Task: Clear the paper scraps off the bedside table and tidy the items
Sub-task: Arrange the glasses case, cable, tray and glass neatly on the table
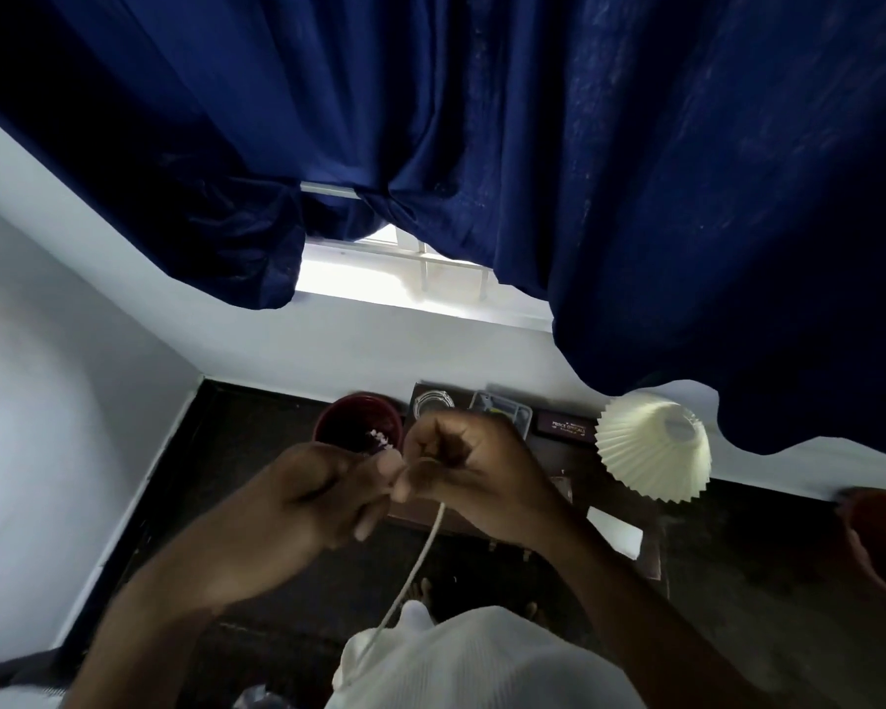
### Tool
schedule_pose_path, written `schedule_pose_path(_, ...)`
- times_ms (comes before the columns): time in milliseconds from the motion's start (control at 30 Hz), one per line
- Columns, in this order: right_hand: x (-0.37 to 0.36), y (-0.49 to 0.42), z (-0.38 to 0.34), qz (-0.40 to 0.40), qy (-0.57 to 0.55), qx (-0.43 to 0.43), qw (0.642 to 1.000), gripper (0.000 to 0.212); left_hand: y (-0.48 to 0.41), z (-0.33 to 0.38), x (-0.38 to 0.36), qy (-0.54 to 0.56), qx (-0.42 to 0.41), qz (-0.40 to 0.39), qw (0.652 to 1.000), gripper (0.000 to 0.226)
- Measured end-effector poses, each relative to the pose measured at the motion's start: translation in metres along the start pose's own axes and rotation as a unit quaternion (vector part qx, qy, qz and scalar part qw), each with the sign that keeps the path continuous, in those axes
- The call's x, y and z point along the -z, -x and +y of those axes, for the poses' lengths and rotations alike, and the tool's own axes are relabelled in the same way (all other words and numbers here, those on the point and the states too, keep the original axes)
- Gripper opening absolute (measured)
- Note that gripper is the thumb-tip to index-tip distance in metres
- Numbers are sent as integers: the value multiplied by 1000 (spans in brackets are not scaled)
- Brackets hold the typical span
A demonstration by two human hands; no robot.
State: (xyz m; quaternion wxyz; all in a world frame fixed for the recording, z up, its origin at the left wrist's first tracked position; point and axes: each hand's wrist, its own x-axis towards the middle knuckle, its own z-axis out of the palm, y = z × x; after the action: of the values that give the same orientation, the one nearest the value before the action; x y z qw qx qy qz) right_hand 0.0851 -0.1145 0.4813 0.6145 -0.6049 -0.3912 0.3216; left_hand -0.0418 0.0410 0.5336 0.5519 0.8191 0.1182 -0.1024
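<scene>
Both hands are raised close together above the dark bedside table [620,509]. My right hand [474,470] is closed in a fist around a white cord [420,550] that hangs down toward my white shirt. My left hand [328,496] pinches the same cord at its fingertips, touching the right hand. Behind the hands stands a dark red bin [349,419] with small white paper scraps [381,438] inside. On the table lie a glass ashtray [433,401], a clear case [502,409] and a dark box with gold lettering [566,427], partly hidden by my right hand.
A cream pleated lampshade [653,445] stands at the table's right end. A white sheet of paper [617,532] lies at the table's front right. A reddish pot [881,539] sits at the right edge. Blue curtains [482,145] hang over a window; white walls close the left corner.
</scene>
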Motion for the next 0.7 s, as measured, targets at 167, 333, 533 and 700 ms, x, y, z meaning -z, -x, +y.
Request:
schedule_pose_path(167,-31,8,21,27,-142,-75,987,25,-7,28,2,421,-72,78,901,52)
schedule_pose_path(333,-44,33,32,4,48,-61,997,27,-32,21,-23,231,-120,323,910,47)
schedule_pose_path(533,-4,46,-2,-9,331,3,944,31,-47,-10,-63,-58,-118,334,933,17)
schedule_pose_path(700,58,27,-41,28,426,36,904,41,-34,-11,-100,179,-71,223,956,29)
